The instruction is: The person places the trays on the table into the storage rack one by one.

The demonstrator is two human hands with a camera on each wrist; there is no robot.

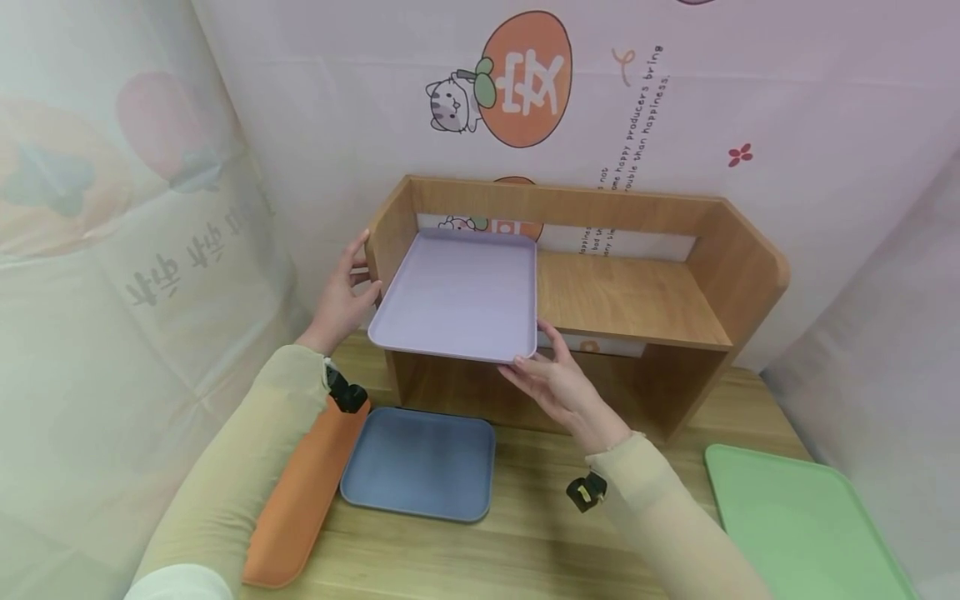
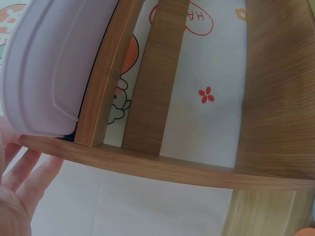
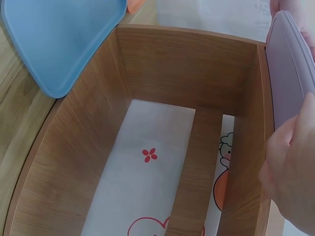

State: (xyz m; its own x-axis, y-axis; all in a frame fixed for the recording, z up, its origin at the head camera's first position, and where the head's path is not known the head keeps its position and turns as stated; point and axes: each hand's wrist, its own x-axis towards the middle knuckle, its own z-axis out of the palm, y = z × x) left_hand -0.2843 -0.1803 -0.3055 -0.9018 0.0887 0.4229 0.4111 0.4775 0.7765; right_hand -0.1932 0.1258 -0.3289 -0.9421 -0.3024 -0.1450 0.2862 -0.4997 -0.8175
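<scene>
A lilac tray [image 1: 465,292] lies on the upper board of a wooden shelf [image 1: 630,292], at its left end, with its front edge jutting past the board. My right hand [image 1: 558,383] pinches the tray's front right corner, thumb at the rim and fingers beneath. At the shelf's left side panel is my left hand [image 1: 345,300], its fingers spread against the outer face and its thumb close to the tray's left edge. A sliver of something dark blue [image 2: 70,136] shows under the tray in the left wrist view.
A blue tray [image 1: 420,462] lies on the wooden table [image 1: 555,533] before the shelf. Left of it, an orange tray [image 1: 300,500] is partly covered by my left forearm. A green tray [image 1: 810,525] lies at the right. Printed cloth [image 1: 337,100] hangs behind and beside the shelf.
</scene>
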